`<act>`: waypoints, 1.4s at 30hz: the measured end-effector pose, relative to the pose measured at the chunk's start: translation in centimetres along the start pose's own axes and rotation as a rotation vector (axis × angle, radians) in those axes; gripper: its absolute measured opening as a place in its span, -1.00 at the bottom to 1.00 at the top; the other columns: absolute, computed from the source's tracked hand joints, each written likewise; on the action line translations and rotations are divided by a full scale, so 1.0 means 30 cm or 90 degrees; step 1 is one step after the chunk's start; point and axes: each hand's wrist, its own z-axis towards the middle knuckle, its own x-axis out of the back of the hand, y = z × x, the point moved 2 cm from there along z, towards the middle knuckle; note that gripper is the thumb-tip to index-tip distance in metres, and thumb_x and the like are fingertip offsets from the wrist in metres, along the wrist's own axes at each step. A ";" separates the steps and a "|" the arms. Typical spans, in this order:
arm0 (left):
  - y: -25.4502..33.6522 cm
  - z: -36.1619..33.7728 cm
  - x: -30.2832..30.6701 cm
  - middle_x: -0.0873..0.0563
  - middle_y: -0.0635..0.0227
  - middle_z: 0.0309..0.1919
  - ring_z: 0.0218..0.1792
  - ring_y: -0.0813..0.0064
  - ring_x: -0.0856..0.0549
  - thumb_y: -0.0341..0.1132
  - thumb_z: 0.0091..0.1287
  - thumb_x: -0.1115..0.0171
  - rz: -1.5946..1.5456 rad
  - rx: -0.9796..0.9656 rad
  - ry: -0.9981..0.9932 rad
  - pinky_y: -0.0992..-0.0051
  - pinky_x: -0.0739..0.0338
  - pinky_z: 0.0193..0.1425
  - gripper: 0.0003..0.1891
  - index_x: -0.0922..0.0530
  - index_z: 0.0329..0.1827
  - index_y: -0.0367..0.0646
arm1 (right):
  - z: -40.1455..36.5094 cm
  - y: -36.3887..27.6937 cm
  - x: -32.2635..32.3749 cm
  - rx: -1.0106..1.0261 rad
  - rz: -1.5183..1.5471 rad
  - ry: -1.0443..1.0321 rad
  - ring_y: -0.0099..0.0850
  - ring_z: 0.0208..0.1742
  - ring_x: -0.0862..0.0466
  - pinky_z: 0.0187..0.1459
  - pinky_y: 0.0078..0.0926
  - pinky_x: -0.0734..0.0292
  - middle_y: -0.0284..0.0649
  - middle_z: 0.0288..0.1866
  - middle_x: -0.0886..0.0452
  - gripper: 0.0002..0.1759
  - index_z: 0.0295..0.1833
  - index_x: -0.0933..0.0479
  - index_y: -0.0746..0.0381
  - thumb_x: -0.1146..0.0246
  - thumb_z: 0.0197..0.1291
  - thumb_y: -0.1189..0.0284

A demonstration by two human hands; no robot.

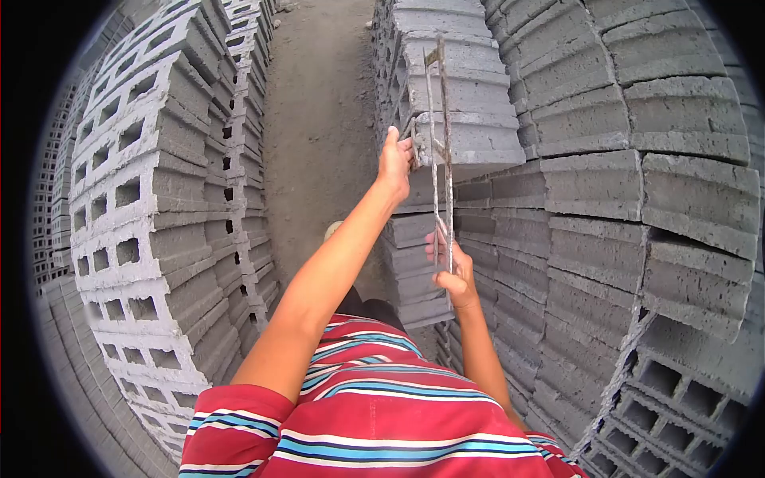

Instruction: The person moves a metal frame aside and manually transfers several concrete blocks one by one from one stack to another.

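Observation:
My right hand (454, 275) is closed around the near end of a long, narrow frame of metal rods (448, 159). The frame reaches forward over a row of grey concrete blocks (466, 99), with a short crosspiece at its far end. To the left, my left hand (394, 169) has its thumb raised and fingers stretched against the left end of the nearest block in that row, beside a thin metal piece. Part of those fingers is hidden at the block's edge. Below the row, more stacked blocks (418, 271) stand between my forearms.
A tall stack of hollow blocks (171, 215) rises on the left, its holes facing out. Close on the right stands a wall of stacked blocks (590, 191); some at its lower end (665, 398) show their holes. A dirt path (315, 103) runs between the stacks.

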 end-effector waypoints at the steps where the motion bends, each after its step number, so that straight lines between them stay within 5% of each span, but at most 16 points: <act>1: 0.004 -0.001 -0.004 -0.56 0.16 0.03 0.06 0.33 -0.44 0.25 0.31 0.47 0.008 0.002 0.008 0.40 -0.13 0.25 -0.21 -0.34 0.20 -0.31 | -0.001 0.027 0.003 -0.056 0.019 0.008 -0.42 -0.01 -0.39 0.06 -0.52 -0.30 -0.23 0.05 -0.37 -0.05 0.36 -0.18 0.24 -0.14 -0.40 0.44; 3: 0.005 -0.016 -0.002 -0.57 0.17 0.01 0.03 0.34 -0.46 0.25 0.31 0.42 0.015 0.018 0.022 0.41 -0.14 0.23 -0.24 -0.37 0.17 -0.29 | -0.002 0.077 0.002 -0.169 0.053 0.016 -0.43 -0.01 -0.39 0.07 -0.54 -0.30 -0.24 0.05 -0.38 -0.06 0.37 -0.18 0.21 -0.14 -0.37 0.46; 7: -0.048 0.023 0.099 -0.60 0.25 -0.11 -0.09 0.38 -0.51 0.22 0.30 0.27 0.015 0.051 0.195 0.42 -0.26 0.10 -0.36 -0.45 0.02 -0.20 | -0.024 0.083 -0.045 -0.105 -0.033 0.018 -0.40 0.01 -0.43 0.06 -0.53 -0.33 -0.20 0.03 -0.42 -0.08 0.32 -0.24 0.27 -0.10 -0.42 0.44; 8: -0.059 0.006 0.137 -0.59 0.35 -0.28 -0.19 0.44 -0.52 0.20 0.27 0.13 0.013 0.008 0.227 0.44 -0.34 -0.06 -0.47 -0.46 -0.15 -0.13 | -0.030 0.080 -0.051 -0.076 -0.058 0.009 -0.39 0.04 -0.42 0.09 -0.53 -0.30 -0.20 0.05 -0.41 -0.07 0.32 -0.23 0.28 -0.11 -0.43 0.45; 11: -0.042 -0.085 0.260 -0.58 0.25 -0.16 -0.20 0.40 -0.59 0.06 0.20 -0.10 0.095 0.049 0.163 0.46 -0.39 0.00 -0.46 -0.36 -0.01 -0.28 | -0.050 0.061 -0.064 -0.013 -0.099 -0.010 -0.37 0.12 -0.39 0.17 -0.52 -0.22 -0.19 0.08 -0.37 -0.04 0.34 -0.20 0.29 -0.12 -0.45 0.46; 14: 0.084 -0.204 0.277 -0.62 0.21 -0.26 -0.14 0.33 -0.60 -0.14 0.16 -0.17 0.134 -0.036 0.184 0.42 -0.41 0.08 -0.62 -0.41 -0.11 -0.25 | -0.095 -0.003 -0.062 0.002 -0.082 0.000 -0.35 0.15 -0.37 0.20 -0.51 -0.18 -0.17 0.09 -0.36 -0.02 0.34 -0.19 0.30 -0.12 -0.47 0.47; 20: 0.252 -0.211 0.179 -0.61 0.24 -0.45 -0.53 0.47 -0.59 -0.17 0.18 -0.15 0.348 0.039 0.124 0.51 -0.51 -0.42 -0.65 -0.48 -0.15 -0.31 | -0.172 -0.097 -0.009 -0.041 -0.051 0.098 -0.38 0.03 -0.41 0.10 -0.49 -0.28 -0.19 0.08 -0.39 -0.03 0.33 -0.21 0.31 -0.12 -0.46 0.42; 23: 0.273 -0.045 0.164 -0.63 0.30 -0.47 -0.57 0.56 -0.56 -0.19 0.27 -0.09 0.188 -0.007 0.166 0.59 -0.51 -0.42 -0.67 -0.48 -0.12 -0.33 | -0.148 -0.097 0.008 -0.034 0.008 0.108 -0.38 0.01 -0.44 0.05 -0.49 -0.33 -0.18 0.05 -0.42 -0.06 0.30 -0.25 0.31 -0.12 -0.47 0.40; 29: 0.277 0.127 0.100 -0.65 0.07 -0.16 -0.43 0.41 -0.66 -0.16 0.34 0.02 0.028 -0.024 0.169 0.59 -0.51 -0.41 -0.61 -0.42 -0.01 -0.37 | -0.057 -0.151 -0.070 -0.083 0.054 0.095 -0.40 -0.02 -0.43 0.00 -0.50 -0.38 -0.19 0.07 -0.43 -0.11 0.32 -0.25 0.25 -0.11 -0.38 0.45; 30: 0.261 0.162 0.110 -0.60 0.03 -0.05 -0.23 0.32 -0.67 -0.16 0.34 0.03 0.038 -0.033 0.144 0.50 -0.54 -0.23 -0.57 -0.39 0.05 -0.40 | -0.043 -0.153 -0.082 -0.101 0.039 0.098 -0.41 -0.02 -0.43 -0.02 -0.50 -0.40 -0.18 0.07 -0.42 -0.12 0.33 -0.24 0.23 -0.12 -0.35 0.45; 34: 0.243 0.213 0.067 -0.46 -0.04 0.13 0.06 0.27 -0.54 -0.12 0.35 0.09 0.077 -0.027 0.104 0.41 -0.39 0.09 -0.47 -0.30 0.17 -0.46 | 0.001 -0.113 -0.106 -0.155 0.004 0.103 -0.43 -0.02 -0.40 -0.13 -0.52 -0.45 -0.20 0.06 -0.41 -0.13 0.35 -0.22 0.17 -0.13 -0.28 0.45; 37: 0.248 0.244 0.006 -0.44 -0.01 0.16 0.10 0.24 -0.52 -0.13 0.36 0.11 0.113 -0.028 0.042 0.47 -0.37 0.05 -0.49 -0.31 0.18 -0.43 | 0.028 -0.086 -0.113 -0.191 0.009 0.110 -0.43 -0.03 -0.40 -0.15 -0.54 -0.46 -0.21 0.05 -0.41 -0.15 0.36 -0.21 0.14 -0.13 -0.26 0.46; 38: 0.257 0.253 -0.001 -0.59 0.03 -0.06 -0.05 0.29 -0.59 -0.25 0.34 0.05 0.075 -0.019 0.071 0.44 -0.41 -0.09 -0.64 -0.47 -0.04 -0.41 | 0.034 -0.075 -0.111 -0.199 0.007 0.109 -0.43 -0.04 -0.40 -0.15 -0.54 -0.46 -0.21 0.05 -0.41 -0.14 0.36 -0.21 0.14 -0.13 -0.26 0.46; 42: 0.245 0.314 0.017 -0.66 0.27 -0.36 -0.34 0.46 -0.57 -0.23 0.28 0.02 0.066 0.049 0.011 0.43 -0.40 -0.30 -0.75 -0.52 -0.28 -0.25 | 0.059 -0.141 -0.132 -0.170 -0.017 0.130 -0.45 -0.05 -0.41 -0.15 -0.56 -0.44 -0.22 0.05 -0.41 -0.11 0.37 -0.20 0.14 -0.14 -0.29 0.45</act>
